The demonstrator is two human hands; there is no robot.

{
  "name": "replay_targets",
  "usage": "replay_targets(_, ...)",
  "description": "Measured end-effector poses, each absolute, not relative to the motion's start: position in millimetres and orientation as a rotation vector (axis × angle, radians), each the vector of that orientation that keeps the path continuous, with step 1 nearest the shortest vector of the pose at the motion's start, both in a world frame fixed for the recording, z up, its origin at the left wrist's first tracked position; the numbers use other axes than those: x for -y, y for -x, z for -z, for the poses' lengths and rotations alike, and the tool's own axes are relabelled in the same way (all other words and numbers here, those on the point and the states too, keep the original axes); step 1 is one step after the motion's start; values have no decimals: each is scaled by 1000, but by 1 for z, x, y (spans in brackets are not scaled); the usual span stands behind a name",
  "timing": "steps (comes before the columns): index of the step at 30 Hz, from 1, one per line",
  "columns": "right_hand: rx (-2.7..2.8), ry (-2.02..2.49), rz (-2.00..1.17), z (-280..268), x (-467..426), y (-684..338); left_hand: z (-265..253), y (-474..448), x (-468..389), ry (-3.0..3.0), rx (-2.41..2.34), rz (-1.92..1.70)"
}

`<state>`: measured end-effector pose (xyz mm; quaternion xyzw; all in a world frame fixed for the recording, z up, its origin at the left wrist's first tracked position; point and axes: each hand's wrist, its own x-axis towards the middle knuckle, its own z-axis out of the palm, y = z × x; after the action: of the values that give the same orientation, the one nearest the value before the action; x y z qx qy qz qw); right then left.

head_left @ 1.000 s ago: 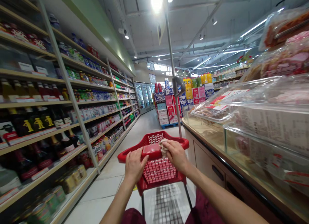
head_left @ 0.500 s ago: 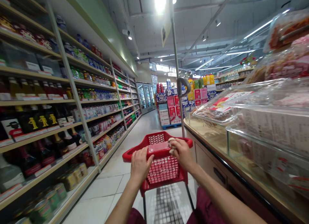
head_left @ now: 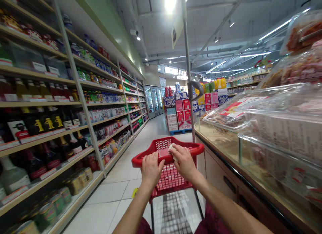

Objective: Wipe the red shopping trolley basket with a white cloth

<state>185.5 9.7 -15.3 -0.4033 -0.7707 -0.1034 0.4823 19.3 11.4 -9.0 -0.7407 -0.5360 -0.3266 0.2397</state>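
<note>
A red shopping cart (head_left: 169, 177) with a mesh basket stands right in front of me. My left hand (head_left: 151, 169) is wrapped over the left part of its red handle (head_left: 164, 153), which has a pinkish panel in the middle. On the right part of the handle lies my right hand (head_left: 183, 161), its fingers curled around a crumpled white tissue (head_left: 171, 148). The tissue is pressed against the handle's top and partly hidden by the fingers. Whether it is paper or cloth is hard to make out.
Tall shelves of bottles and cans (head_left: 47, 125) line the left side. Close on the right runs a glass-edged counter (head_left: 227, 160) with stacked plastic food packs (head_left: 284, 126). Ahead stand a metal pole (head_left: 188, 52), stacked boxes (head_left: 181, 117) and glass-door fridges (head_left: 154, 99).
My right hand, with the tissue, has slid left along the handle toward its middle panel. My left hand stays on the handle. A yellow floor mark has come into view beside the cart.
</note>
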Motion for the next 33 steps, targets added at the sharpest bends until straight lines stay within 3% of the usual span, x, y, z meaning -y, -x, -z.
replay_targets(6,1680,1109,274,17,-23,-241,10,-21,-11,2045,1466,909)
replay_targets(14,1886,939,286,16,-14,-193,9,-24,-10,2018,1469,898)
replay_targets(20,1594,1230,260,13,-28,-239,11,-21,-13,2031,1468,910)
replay_targets(26,1884,946,290,12,-20,-197,12,-20,-15,2028,1453,921)
replay_targets(33,1612,1246,227,7,-33,-235,15,-19,-16,2039,1443,939)
